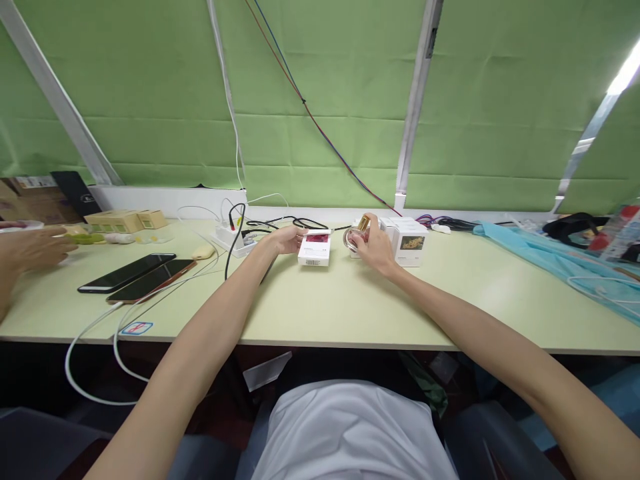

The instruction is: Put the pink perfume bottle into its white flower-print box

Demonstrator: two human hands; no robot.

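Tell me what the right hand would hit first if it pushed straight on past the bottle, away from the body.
The right hand grips a small gold-capped bottle and points toward the far edge. Straight ahead it would likely meet the white boxes close beside it, then the black cables; depth is hard to judge.

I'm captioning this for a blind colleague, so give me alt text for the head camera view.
A seated person reaches across a pale green desk, left hand on a small white box with a red panel, right hand gripping a small gold-capped bottle beside more white boxes. Two phones and cables lie at left, where another person's hand enters.
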